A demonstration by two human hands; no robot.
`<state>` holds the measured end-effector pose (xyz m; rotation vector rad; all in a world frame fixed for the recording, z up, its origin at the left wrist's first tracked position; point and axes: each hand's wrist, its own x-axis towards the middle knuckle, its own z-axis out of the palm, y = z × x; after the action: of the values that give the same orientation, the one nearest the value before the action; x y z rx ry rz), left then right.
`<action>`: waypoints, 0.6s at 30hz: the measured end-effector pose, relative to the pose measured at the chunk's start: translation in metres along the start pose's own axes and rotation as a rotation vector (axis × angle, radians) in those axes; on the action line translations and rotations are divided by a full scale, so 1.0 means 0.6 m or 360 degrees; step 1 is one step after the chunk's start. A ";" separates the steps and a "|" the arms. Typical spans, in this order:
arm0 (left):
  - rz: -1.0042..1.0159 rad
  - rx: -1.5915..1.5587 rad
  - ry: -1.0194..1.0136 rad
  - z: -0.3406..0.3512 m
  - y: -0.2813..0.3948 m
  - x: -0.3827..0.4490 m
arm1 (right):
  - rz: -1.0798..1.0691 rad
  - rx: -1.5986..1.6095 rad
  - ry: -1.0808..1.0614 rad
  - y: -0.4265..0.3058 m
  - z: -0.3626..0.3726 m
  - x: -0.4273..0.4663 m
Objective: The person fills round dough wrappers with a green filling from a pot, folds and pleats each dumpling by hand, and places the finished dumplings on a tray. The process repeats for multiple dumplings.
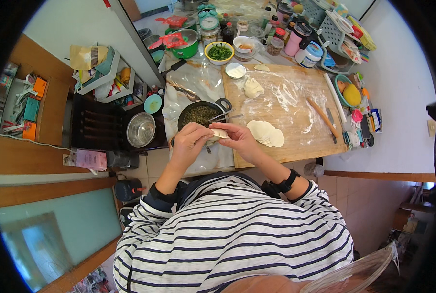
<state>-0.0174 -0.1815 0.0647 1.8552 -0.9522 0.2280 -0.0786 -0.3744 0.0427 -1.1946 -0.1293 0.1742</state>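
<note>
A folded dough dumpling [219, 134] is pinched between both my hands, over the near rim of a dark pan. My left hand [191, 141] grips its left end with thumb and fingers. Its right end lies in the fingers of my right hand [241, 140]. Behind them the pan [199, 111] holds a dark green chopped filling, with a pair of metal chopsticks [225, 116] resting across its right side. To the right, a stack of round dough wrappers [266, 133] lies on the floured wooden board [295, 146]. My fingers partly hide the dumpling.
On the board are a dough lump [253, 88], a rolling pin [322, 118] and a small bowl of flour [235, 70]. A cleaver [175, 67] lies beyond the pan. Bowls, jars and a bowl of chopped greens [219, 52] crowd the back. A steel bowl [141, 129] stands left.
</note>
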 end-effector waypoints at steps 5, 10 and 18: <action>-0.0137 -0.0042 0.0006 0.012 0.021 -0.012 | 0.0019 0.0012 -0.0007 0.002 -0.002 -0.020; -0.0051 0.0026 -0.0109 0.004 0.040 -0.016 | -0.0003 0.0077 0.0043 0.014 0.014 -0.036; 0.0327 -0.0090 -0.0400 -0.009 0.019 -0.012 | 0.0026 0.0165 0.0265 0.054 0.065 -0.062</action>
<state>-0.0287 -0.1757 0.0714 1.7612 -1.3117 0.0911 -0.1245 -0.3346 0.0261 -1.1021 0.0347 0.0941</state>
